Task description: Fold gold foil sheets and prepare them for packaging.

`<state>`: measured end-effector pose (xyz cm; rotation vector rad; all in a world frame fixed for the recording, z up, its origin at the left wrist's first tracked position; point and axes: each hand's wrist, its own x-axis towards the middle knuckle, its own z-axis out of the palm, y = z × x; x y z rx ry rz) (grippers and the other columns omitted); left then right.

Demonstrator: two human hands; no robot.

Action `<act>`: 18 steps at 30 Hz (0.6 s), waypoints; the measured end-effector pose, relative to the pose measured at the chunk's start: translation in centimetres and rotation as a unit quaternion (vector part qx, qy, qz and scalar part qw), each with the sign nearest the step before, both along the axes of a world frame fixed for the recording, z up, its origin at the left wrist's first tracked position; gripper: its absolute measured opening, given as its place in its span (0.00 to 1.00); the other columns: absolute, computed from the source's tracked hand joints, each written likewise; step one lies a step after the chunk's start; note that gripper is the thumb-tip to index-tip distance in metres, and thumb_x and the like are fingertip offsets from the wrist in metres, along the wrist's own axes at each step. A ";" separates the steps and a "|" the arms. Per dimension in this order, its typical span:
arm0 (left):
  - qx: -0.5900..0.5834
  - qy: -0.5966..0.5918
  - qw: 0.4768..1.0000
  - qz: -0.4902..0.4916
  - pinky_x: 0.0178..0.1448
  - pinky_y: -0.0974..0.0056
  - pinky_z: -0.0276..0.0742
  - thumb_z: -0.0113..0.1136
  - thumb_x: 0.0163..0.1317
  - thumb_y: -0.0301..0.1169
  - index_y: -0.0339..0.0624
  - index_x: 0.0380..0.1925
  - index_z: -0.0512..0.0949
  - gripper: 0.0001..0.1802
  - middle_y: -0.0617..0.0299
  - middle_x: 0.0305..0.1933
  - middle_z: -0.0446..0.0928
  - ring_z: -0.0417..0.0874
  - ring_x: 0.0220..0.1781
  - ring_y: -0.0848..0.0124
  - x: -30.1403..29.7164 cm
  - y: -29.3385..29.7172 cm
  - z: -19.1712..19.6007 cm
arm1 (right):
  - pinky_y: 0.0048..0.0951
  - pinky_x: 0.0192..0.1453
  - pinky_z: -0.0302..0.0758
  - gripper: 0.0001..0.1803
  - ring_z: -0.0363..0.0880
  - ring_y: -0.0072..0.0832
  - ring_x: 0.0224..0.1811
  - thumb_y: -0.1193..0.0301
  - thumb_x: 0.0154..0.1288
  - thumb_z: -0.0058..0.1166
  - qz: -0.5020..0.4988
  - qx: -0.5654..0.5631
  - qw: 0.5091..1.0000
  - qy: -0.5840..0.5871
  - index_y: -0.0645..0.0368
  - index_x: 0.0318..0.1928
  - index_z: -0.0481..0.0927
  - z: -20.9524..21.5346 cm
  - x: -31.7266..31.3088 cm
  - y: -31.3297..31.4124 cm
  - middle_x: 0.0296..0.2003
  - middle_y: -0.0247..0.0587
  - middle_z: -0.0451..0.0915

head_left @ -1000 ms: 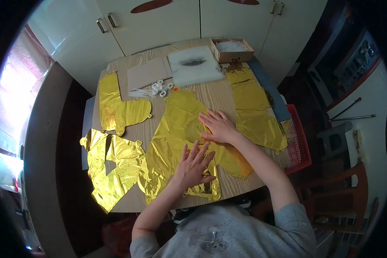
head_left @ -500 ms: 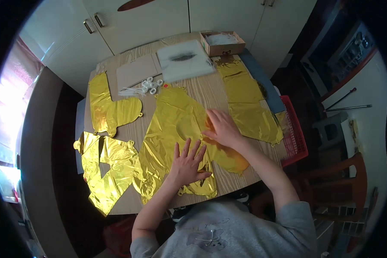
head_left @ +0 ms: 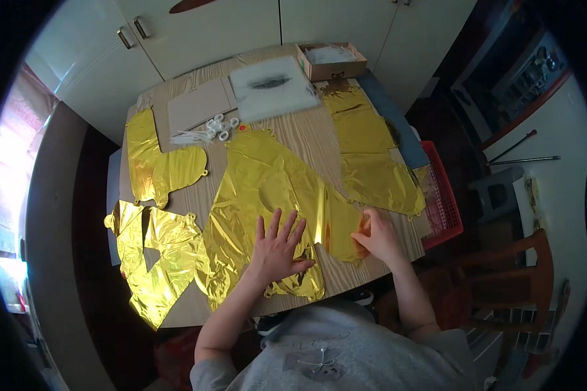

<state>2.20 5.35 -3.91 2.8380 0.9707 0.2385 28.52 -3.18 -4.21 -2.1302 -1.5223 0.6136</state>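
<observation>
A flat gold foil balloon (head_left: 251,176) lies in the middle of the table, with a crease running across its right part. My left hand (head_left: 277,255) rests on its lower part, palm down, fingers spread. At the right end of the same balloon is my right hand (head_left: 382,242), touching the foil; its thumb and curved fingers are apart, with orange-tinted foil showing between them. Other flat gold balloons surround it: a boot-shaped one (head_left: 160,163) at the upper left, a crumpled shiny one (head_left: 166,264) at the lower left and a long one (head_left: 370,140) at the right.
Several white rings (head_left: 220,125) and thin white sticks (head_left: 190,137) lie beyond the middle balloon. Farther back are beige card sheets (head_left: 195,107), clear plastic bags (head_left: 274,98) and a cardboard box (head_left: 338,69). A red basket (head_left: 447,202) and wooden chair (head_left: 518,280) stand right of the table.
My right hand has slid right and nearer along the balloon to its right end, and the foil there lies flatter. My left hand stays on the foil. The view has shifted slightly.
</observation>
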 end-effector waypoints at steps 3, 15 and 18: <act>0.002 0.001 1.000 -0.002 0.68 0.30 0.46 0.55 0.48 0.68 0.47 0.67 0.62 0.51 0.51 0.71 0.58 0.54 0.72 0.43 -0.2 0.1 0.0 | 0.42 0.43 0.74 0.22 0.78 0.46 0.40 0.64 0.53 0.65 0.005 -0.063 0.998 0.020 0.60 0.43 0.70 0.7 0.0 0.4 0.32 0.47 0.78; 0.003 0.027 0.999 -0.018 0.69 0.32 0.44 0.54 0.48 0.68 0.48 0.68 0.60 0.52 0.53 0.72 0.56 0.53 0.73 0.45 -0.3 0.6 0.0 | 0.30 0.34 0.73 0.22 0.76 0.28 0.28 0.76 0.59 0.58 -0.010 0.105 0.979 0.175 0.59 0.52 0.65 3.9 -1.3 -0.7 0.28 0.38 0.74; -0.007 0.031 0.999 -0.008 0.70 0.32 0.43 0.54 0.48 0.68 0.48 0.67 0.61 0.52 0.53 0.72 0.56 0.52 0.74 0.45 -0.2 0.5 0.0 | 0.19 0.32 0.71 0.23 0.72 0.16 0.27 0.80 0.59 0.58 0.016 0.180 0.963 0.201 0.60 0.54 0.67 4.8 -3.6 -0.8 0.30 0.35 0.74</act>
